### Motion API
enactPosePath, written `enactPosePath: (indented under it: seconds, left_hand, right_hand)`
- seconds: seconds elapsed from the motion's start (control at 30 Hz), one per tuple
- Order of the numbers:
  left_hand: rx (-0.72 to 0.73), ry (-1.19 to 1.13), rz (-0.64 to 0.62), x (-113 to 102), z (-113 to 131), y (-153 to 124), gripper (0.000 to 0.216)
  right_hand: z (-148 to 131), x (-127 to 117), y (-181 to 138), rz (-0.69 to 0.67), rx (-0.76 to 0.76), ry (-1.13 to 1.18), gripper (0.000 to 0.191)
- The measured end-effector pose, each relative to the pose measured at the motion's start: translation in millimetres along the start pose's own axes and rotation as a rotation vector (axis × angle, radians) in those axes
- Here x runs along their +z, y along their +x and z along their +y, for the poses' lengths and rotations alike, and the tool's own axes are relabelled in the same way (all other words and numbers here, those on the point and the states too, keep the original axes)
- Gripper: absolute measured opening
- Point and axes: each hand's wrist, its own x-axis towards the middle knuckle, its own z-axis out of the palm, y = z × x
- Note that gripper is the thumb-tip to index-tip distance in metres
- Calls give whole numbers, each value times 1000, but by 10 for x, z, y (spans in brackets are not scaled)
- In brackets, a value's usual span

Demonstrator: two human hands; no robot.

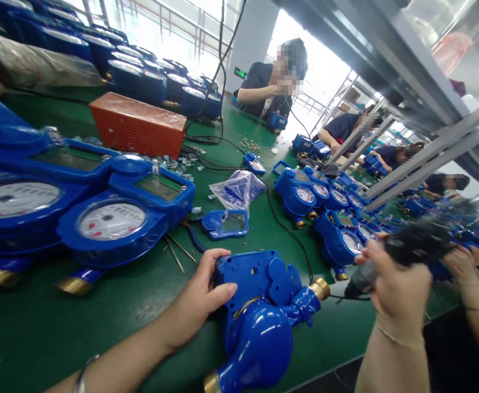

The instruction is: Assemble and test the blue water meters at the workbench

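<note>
Head view shows me the blue meter (259, 341) on the green table (100, 316), brass ends (320, 288) pointing near-left and far-right along its slanted long axis. The left hand (204, 295) clasps its edge; the right hand (401, 289) curls round a dark driver (419, 240).

Bright, cool light from the rear; broad white-glowing windows (178, 35) burnt out. Smooth green tabletop (161, 300) darker towards the viewer, dull sheen left of centre. Hard white glints on the rounded, glossy blue-painted meter body (259, 344). Left bare hand (213, 284) fairly crisp; right bare hand (399, 289) softer; black handheld power driver (421, 240) smeared by motion. Wide-lens stretch at the edges: large blue plastic meter with white dial (18, 199), far left, drawn out; long grey metal beams (425, 71), upper right, splayed, partly shaded. Mosaic squares over 4 co-workers (259, 82). Far right blurry.
</note>
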Motion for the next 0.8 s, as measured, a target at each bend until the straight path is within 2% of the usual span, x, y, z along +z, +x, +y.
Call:
enactPosePath:
  seconds: [0.1,0.2,0.37,0.47,0.57,0.7,0.77,0.8]
  left_hand:
    - [-8,-10,16,-1,-6,4,58]
    - [-25,-62,43,11,13,-14,57]
    - [-30,-99,60,32,59,-46,58]
    - [-29,-106,53,33,65,-51,58]
    - [-32,-106,47,23,54,-52,58]
    - [-21,-98,16,9,21,-52,58]
    - [-21,-102,2,12,9,-53,58]
    - [-23,-106,0,16,4,-56,57]
  right_hand:
    - [277,342,145,-183,32,-260,44]
    - [501,684,122,-324,52,-411,49]
    - [665,1044,-30,-478,7,-434,49]
    - [668,996,-44,-527,-24,-323,44]
    - [618,720,-154,-508,8,-155,38]
    - [485,345,-629,-429,145,76,54]
    - [413,294,-880,-402,268,296,60]
    - [378,305,-970,-378,300,339,54]
